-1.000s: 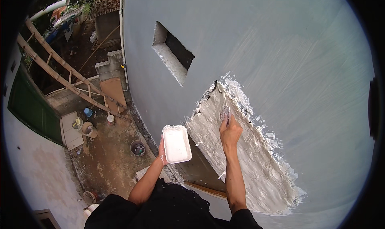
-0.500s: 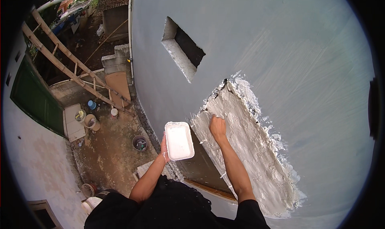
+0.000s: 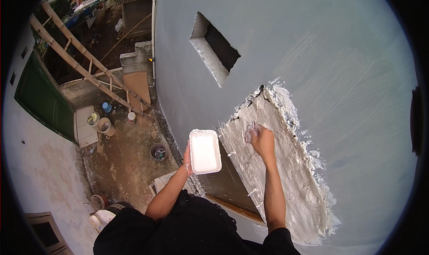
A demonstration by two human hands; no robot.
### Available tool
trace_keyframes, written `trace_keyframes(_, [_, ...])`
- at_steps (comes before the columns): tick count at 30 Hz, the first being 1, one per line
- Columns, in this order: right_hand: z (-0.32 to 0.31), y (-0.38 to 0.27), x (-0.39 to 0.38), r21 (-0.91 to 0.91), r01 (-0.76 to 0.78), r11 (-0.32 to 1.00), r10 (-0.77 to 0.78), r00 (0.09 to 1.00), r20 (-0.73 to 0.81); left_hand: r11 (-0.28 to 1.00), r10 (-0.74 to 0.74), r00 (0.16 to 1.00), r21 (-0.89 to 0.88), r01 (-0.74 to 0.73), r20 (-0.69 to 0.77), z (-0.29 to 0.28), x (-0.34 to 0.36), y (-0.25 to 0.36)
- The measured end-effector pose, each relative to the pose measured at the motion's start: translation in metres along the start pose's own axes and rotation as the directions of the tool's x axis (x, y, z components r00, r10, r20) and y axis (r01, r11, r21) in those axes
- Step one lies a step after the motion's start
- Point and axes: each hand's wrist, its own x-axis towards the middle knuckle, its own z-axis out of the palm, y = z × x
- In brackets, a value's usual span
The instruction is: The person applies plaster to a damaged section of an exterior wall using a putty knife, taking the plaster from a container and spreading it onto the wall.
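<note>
My left hand (image 3: 188, 159) grips the edge of a white rectangular tub (image 3: 205, 151), its inside coated with smooth white paste. Closed fingers of my right hand (image 3: 263, 141) pinch a small, partly see-through, crumpled-looking piece (image 3: 251, 130), whose kind is not clear. That piece is against or just in front of the rough patch of wet white plaster (image 3: 286, 174) on the wall. The patch has ragged, smeared edges and a dark crack at its top corner. Fingertips of both hands are partly hidden.
Above the patch, the grey wall (image 3: 339, 76) has a rectangular opening (image 3: 219, 49). A dark door or window panel (image 3: 230, 181) lies under the tub. Down left are a wooden ladder (image 3: 85, 63), a dark bucket (image 3: 158, 152), several pails and a green door (image 3: 44, 101).
My right hand has moved right and slightly down across the plaster, and the see-through piece now shows at its fingers. My left hand still holds the tub; the whole view has shifted slightly.
</note>
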Motion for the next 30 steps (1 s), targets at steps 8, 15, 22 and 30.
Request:
trace_keyframes(8, [0.014,-0.017,-0.061,0.415,-0.068,0.907,-0.026,0.976,0.216,0.999,-0.009,1.0,0.031,0.009,-0.015,-0.009,0.012,0.0])
trace_keyframes(15, [0.045,-0.019,-0.084,0.349,-0.167,0.922,0.116,0.98,0.162,0.989,-0.078,0.994,0.134,0.067,0.079,0.008,0.016,-0.012])
trace_keyframes(22, [0.05,-0.011,-0.09,0.447,-0.253,0.858,0.186,0.964,0.188,0.983,-0.114,0.99,0.15,0.101,0.078,0.008,0.018,-0.013])
trace_keyframes(30, [0.06,0.01,-0.095,0.598,-0.338,0.727,0.223,0.939,0.261,0.984,-0.132,0.984,0.132,0.116,0.121,0.021,0.019,-0.016])
